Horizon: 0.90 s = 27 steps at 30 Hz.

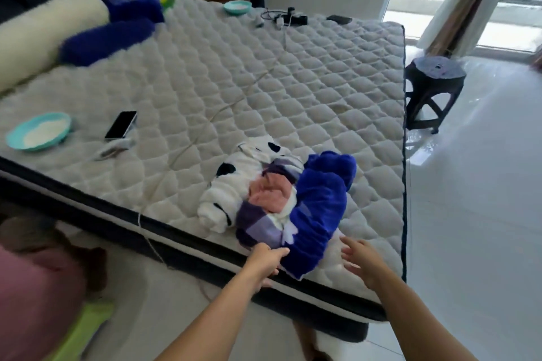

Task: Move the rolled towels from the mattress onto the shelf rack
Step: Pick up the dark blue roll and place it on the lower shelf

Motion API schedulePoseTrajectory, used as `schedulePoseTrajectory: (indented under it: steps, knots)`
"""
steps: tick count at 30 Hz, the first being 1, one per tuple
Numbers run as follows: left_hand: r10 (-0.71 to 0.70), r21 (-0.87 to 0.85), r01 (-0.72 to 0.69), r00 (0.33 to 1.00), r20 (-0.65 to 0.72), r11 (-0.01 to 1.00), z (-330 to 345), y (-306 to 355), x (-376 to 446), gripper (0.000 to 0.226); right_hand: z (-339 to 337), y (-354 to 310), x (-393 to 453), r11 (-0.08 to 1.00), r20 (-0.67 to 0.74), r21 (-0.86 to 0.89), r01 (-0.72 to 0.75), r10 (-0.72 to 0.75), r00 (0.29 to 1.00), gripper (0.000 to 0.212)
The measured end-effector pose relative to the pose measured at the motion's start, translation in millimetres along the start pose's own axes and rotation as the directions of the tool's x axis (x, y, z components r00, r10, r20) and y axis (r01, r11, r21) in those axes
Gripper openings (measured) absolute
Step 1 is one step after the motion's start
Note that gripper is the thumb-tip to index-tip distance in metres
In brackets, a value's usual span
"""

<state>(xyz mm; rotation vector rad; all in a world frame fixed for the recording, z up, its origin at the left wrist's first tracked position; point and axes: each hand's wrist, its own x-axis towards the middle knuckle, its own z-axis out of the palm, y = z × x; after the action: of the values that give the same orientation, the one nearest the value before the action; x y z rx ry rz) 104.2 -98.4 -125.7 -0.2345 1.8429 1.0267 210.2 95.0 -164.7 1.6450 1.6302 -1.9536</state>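
Note:
A heap of rolled towels lies near the front edge of the quilted mattress [264, 73]: a bright blue towel [319, 211], a purple checked towel [258, 220], a pink towel [269, 193] and a white towel with black spots [225, 199]. My left hand [268, 259] grips the near end of the blue and purple towels at the mattress edge. My right hand [362, 258] hovers open just right of the blue towel, fingers spread, touching nothing. No shelf rack is in view.
On the mattress lie a phone [120, 124], two teal plates [39, 132] [237, 6], a long white cable [205, 126], chargers [289, 19] and fluffy blue and cream bolsters [102, 41]. A dark stool [434, 91] stands on the tiled floor at right. A person stands behind the bed.

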Motion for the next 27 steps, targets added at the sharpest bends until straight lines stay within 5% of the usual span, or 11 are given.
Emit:
schedulePoseTrajectory:
  steps: [13, 19, 27]
  knots:
    - [-0.411, -0.065, 0.411, 0.911, 0.009, 0.909, 45.9, 48.0, 62.3, 0.094, 9.7, -129.4, 140.5, 0.993, 0.076, 0.023, -0.117, 0.115, 0.99, 0.098]
    - [-0.422, -0.162, 0.417, 0.907, 0.002, 0.895, 57.8, 52.0, 69.0, 0.092, 21.2, -135.7, 159.7, 0.985, 0.059, -0.014, -0.175, 0.175, 0.983, 0.097]
    - [-0.334, -0.311, 0.295, 0.939, -0.079, 0.904, 64.9, 46.0, 43.7, 0.061, 11.7, -120.3, 139.8, 0.987, 0.055, 0.129, -0.099, 0.093, 0.994, 0.079]
